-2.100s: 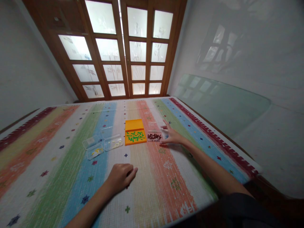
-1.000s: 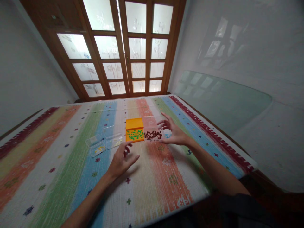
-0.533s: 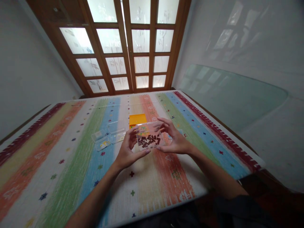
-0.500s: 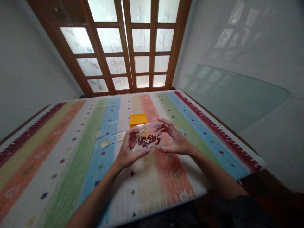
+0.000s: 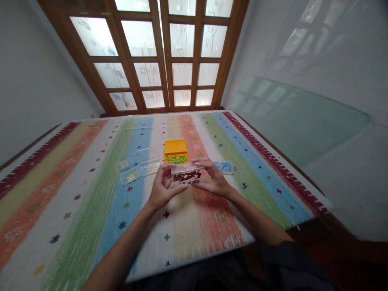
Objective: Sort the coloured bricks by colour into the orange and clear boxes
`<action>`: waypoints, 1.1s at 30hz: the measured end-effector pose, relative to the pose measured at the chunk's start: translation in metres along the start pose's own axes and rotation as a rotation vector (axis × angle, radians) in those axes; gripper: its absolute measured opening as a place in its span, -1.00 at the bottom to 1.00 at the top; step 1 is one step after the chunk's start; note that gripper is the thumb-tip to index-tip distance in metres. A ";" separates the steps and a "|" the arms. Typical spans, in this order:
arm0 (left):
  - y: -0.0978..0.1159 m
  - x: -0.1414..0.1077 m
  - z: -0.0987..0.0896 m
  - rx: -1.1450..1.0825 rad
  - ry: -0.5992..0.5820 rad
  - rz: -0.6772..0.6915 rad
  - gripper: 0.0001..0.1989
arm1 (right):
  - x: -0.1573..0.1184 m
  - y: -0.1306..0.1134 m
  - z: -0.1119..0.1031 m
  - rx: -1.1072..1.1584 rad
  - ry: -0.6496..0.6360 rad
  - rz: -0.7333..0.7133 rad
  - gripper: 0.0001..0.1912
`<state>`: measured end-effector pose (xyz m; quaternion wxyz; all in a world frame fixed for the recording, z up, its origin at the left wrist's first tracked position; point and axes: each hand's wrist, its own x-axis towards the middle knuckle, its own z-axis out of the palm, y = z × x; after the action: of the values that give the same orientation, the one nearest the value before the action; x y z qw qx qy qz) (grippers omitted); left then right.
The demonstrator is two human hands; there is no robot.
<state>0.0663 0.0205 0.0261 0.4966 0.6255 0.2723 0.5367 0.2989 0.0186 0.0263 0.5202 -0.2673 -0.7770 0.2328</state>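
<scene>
Between my hands is a clear plastic box (image 5: 188, 176) with many small dark brown pieces inside, perhaps toy bricks. My left hand (image 5: 163, 186) grips its left end, thumb along the near side and fingers behind. At the right end my right hand (image 5: 214, 178) is closed on it in the same way. Just beyond stands an open yellow box (image 5: 175, 146) holding small green pieces. An open clear box with pale pieces (image 5: 150, 167) lies left of my left hand, and farther left another with yellow pieces (image 5: 130, 176). Right of my right hand is a clear box of blue pieces (image 5: 224, 167).
Everything rests on a table with a striped cloth (image 5: 100, 194) in green, blue, orange and white. Wooden doors with glass panes (image 5: 165, 60) stand beyond its far edge. A glass panel (image 5: 297, 117) leans on the right wall.
The clear box has tilted so its near side shows more, and my right hand has moved left and closed on its end. The green and blue pieces now show more, as the view tipped down.
</scene>
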 end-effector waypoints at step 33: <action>-0.010 -0.002 -0.006 -0.001 0.012 0.070 -0.56 | -0.014 0.011 0.005 -0.160 -0.004 -0.167 -0.44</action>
<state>0.0626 0.0245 0.0155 0.4762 0.6312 0.2530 0.5575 0.3008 0.0175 0.0076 0.5133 -0.2416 -0.8137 0.1264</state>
